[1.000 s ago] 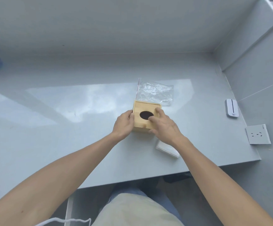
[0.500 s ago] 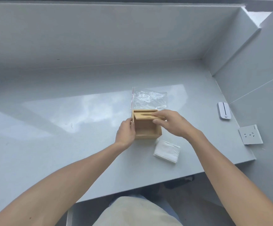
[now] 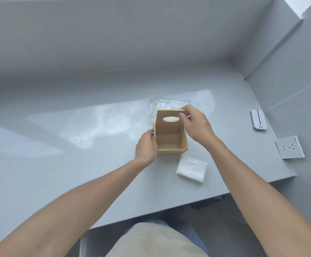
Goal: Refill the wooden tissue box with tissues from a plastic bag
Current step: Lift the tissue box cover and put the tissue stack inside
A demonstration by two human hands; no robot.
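Wooden tissue box (image 3: 170,140) between hands (image 3: 146,145)

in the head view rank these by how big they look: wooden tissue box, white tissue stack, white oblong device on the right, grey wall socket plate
1. Open wooden tissue box, clearly largest.
2. White folded tissue stack and square grey wall socket plate: they look alike, and wide-angle stretch near the edge makes ranking them unsure.
3. White oblong device, smallest.
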